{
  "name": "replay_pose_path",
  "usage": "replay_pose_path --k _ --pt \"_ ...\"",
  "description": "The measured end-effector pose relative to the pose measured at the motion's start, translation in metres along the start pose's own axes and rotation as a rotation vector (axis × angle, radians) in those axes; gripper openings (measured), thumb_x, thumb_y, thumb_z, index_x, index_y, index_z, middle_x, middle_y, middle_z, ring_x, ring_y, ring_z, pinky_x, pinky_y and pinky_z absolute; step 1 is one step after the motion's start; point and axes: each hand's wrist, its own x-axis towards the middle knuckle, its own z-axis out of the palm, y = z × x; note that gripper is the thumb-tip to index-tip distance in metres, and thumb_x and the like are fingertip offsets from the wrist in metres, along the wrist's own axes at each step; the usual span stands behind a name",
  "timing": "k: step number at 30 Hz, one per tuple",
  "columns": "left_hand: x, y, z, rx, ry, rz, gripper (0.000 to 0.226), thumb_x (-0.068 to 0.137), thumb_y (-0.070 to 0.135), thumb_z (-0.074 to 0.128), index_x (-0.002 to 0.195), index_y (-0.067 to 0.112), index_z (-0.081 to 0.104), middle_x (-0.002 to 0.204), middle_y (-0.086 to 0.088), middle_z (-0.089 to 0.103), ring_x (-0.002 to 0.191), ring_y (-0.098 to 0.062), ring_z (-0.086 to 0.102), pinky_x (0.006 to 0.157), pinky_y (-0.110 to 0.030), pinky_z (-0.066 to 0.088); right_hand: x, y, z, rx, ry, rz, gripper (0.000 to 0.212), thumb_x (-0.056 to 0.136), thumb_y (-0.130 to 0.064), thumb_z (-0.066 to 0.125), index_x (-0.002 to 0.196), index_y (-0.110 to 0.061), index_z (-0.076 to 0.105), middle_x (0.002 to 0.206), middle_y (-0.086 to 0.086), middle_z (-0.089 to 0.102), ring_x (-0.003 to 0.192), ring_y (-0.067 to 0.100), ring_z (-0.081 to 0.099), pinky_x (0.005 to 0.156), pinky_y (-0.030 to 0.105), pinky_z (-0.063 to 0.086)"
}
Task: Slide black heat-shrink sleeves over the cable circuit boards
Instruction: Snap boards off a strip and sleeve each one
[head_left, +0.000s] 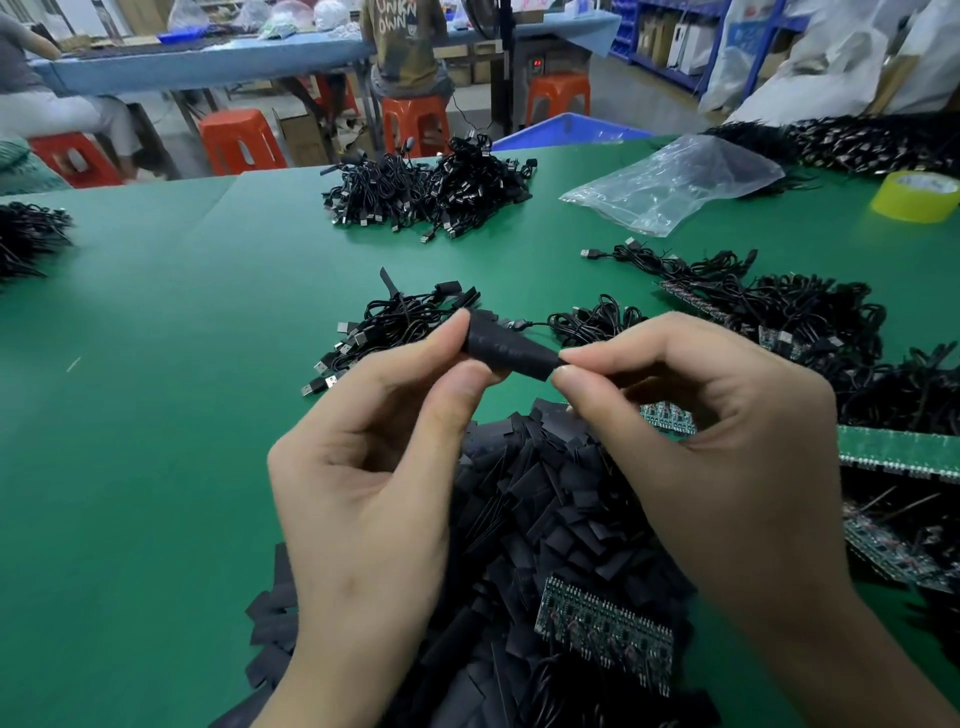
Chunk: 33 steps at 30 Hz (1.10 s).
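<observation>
Both hands were above the heap of loose sleeves (545, 499), the left hand (363, 467) pinching the far left end of one black sleeve (511, 351) and the right hand (727, 447) its near right end, so its long axis ran between them.

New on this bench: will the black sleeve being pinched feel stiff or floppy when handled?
Probably light and thin: the loose sleeves lie flat, heaped in a pile. Likely pliable, since the held sleeve looks rounded open where the left hand pinches it. Not limp, though: it spans to the right hand without sagging.
</observation>
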Motion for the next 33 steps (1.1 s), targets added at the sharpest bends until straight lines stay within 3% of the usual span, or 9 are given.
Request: replay_pose_path --k 4,7,11,17,21,24,27,30,33 --pt "-0.020 -0.010 0.002 0.014 -0.070 0.051 0.043 0.087 0.022 0.068 0.127 0.033 0.055 0.108 0.010 0.077 0.099 -0.005 0.071 0.087 -0.015 0.054 0.000 -0.001 0.004 0.211 0.050 0.175 0.008 0.085 -0.018 0.079 0.086 -0.025 0.076 0.075 -0.010 0.076 0.067 0.009 0.073 0.056 0.016 0.052" --pt "-0.030 -0.026 0.006 0.241 -0.292 -0.055 0.039 0.090 0.024 0.072 0.129 0.021 0.067 0.116 0.007 0.076 0.111 -0.009 0.069 0.101 -0.033 0.054 0.000 -0.001 0.004 0.299 0.089 0.225 0.012 0.084 -0.015 0.081 0.084 -0.025 0.075 0.077 -0.006 0.077 0.068 0.012 0.074 0.056 0.025 0.058" --pt "-0.039 -0.039 0.011 0.340 -0.365 -0.029 0.017 0.094 0.022 0.065 0.106 0.017 0.076 0.101 0.003 0.078 0.098 -0.018 0.073 0.088 -0.043 0.057 0.002 0.001 0.003 0.353 0.022 0.261 0.014 0.084 -0.011 0.082 0.085 -0.023 0.074 0.078 -0.004 0.076 0.073 0.014 0.075 0.062 0.027 0.060" --pt "-0.011 -0.043 -0.028 0.593 -0.254 0.016 0.020 0.100 0.033 0.060 0.110 0.028 0.077 0.072 0.026 0.065 0.067 0.014 0.057 0.064 -0.003 0.039 0.016 0.022 -0.022 0.289 -0.038 0.270 0.012 0.089 -0.017 0.078 0.090 -0.021 0.067 0.071 0.002 0.060 0.062 0.004 0.052 0.056 0.015 0.045" --pt "0.040 -0.055 -0.058 1.035 -0.184 0.042 0.024 0.099 0.027 0.062 0.118 0.026 0.075 0.093 0.022 0.073 0.081 0.016 0.059 0.072 -0.006 0.039 0.021 0.034 -0.038 0.245 -0.042 0.266 0.018 0.088 -0.010 0.071 0.097 -0.023 0.062 0.065 -0.004 0.052 0.060 0.012 0.047 0.057 0.020 0.043" --pt "0.085 -0.070 -0.065 1.278 -0.185 0.004 0.033 0.102 0.027 0.058 0.134 0.023 0.066 0.127 -0.007 0.070 0.115 -0.025 0.064 0.091 -0.030 0.046 0.023 0.036 -0.042 0.244 -0.084 0.268 0.018 0.089 -0.013 0.069 0.101 -0.025 0.061 0.066 -0.002 0.054 0.062 0.021 0.051 0.059 0.023 0.046" --pt "0.113 -0.075 -0.064 1.496 -0.216 -0.106 0.050 0.104 0.030 0.055 0.152 0.020 0.046 0.138 -0.020 0.055 0.128 -0.038 0.050 0.104 -0.044 0.043 0.025 0.035 -0.047 0.253 -0.087 0.259 0.017 0.090 -0.013 0.068 0.101 -0.025 0.063 0.067 0.003 0.056 0.068 0.030 0.056 0.062 0.027 0.048" --pt "0.106 -0.068 -0.054 1.532 -0.212 -0.065 0.050 0.101 0.036 0.059 0.146 0.016 0.052 0.138 -0.017 0.054 0.128 -0.035 0.048 0.109 -0.046 0.041 0.028 0.036 -0.053 0.261 -0.066 0.258 0.016 0.090 -0.012 0.069 0.100 -0.023 0.064 0.072 0.011 0.059 0.070 0.031 0.057 0.063 0.025 0.048" --pt "0.066 -0.052 -0.038 1.305 -0.483 -0.089 0.026 0.096 0.044 0.062 0.113 0.029 0.073 0.105 0.012 0.068 0.096 -0.002 0.063 0.096 -0.033 0.052 0.029 0.039 -0.055 0.248 -0.091 0.277 0.017 0.091 -0.011 0.069 0.101 -0.024 0.065 0.075 0.011 0.062 0.074 0.031 0.059 0.065 0.025 0.048"
